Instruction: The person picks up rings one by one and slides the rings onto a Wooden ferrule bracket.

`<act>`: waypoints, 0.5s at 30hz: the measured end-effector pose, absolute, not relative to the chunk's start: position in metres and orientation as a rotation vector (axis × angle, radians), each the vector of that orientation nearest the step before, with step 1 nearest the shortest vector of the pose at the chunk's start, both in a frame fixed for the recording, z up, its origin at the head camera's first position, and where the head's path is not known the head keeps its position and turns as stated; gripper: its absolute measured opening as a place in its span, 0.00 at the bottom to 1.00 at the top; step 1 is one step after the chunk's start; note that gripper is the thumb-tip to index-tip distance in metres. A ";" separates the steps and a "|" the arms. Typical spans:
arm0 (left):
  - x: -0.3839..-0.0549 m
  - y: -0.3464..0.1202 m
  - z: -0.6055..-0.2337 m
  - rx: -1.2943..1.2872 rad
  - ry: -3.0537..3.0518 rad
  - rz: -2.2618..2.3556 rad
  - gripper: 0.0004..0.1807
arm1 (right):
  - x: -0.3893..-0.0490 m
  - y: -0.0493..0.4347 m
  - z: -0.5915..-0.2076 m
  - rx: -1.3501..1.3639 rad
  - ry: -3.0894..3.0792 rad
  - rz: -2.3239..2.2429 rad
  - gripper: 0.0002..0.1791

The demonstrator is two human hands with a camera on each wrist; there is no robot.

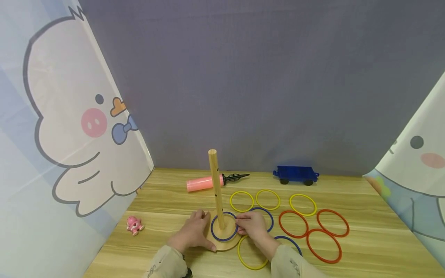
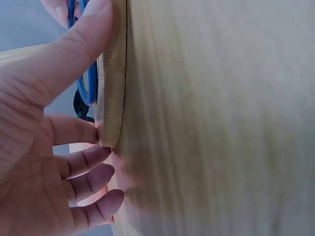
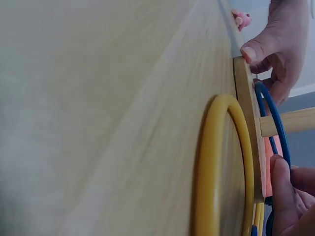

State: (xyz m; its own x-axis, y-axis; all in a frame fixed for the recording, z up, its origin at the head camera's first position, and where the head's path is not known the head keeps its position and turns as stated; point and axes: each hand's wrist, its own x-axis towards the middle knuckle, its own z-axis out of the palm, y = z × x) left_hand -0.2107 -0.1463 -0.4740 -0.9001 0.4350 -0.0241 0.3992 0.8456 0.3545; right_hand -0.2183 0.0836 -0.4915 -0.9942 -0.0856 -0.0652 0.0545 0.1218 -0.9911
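A wooden peg (image 1: 217, 189) stands upright on a round wooden base (image 1: 227, 244). Around the peg's foot is a blue ring (image 1: 213, 232), low over the base. My right hand (image 1: 253, 227) pinches the ring's right side between thumb and fingers; the right wrist view shows this blue ring (image 3: 278, 118) tilted a little off the base. On the opposite side my left hand (image 1: 193, 231) grips the base's rim, thumb at the near edge. In the left wrist view the thumb and index finger touch the base edge (image 2: 114, 78), the other fingers beside it.
Yellow rings (image 1: 242, 192), red rings (image 1: 324, 246) and more blue rings (image 1: 287, 239) lie to the right. One yellow ring (image 1: 243, 259) lies close against the base. Behind are a pink pump (image 1: 199, 183) and a blue wagon (image 1: 295, 173). A pink figurine (image 1: 134, 225) stands left.
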 end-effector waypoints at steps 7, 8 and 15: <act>-0.211 -0.145 -0.474 0.677 2.916 0.535 0.65 | -0.225 0.076 -0.494 -0.043 2.475 -1.807 0.02; -0.211 -0.145 -0.474 0.682 2.918 0.540 0.65 | -0.225 0.075 -0.494 -0.047 2.504 -1.775 0.02; -0.211 -0.147 -0.474 0.677 2.923 0.544 0.64 | -0.222 0.073 -0.491 -0.080 2.597 -1.672 0.07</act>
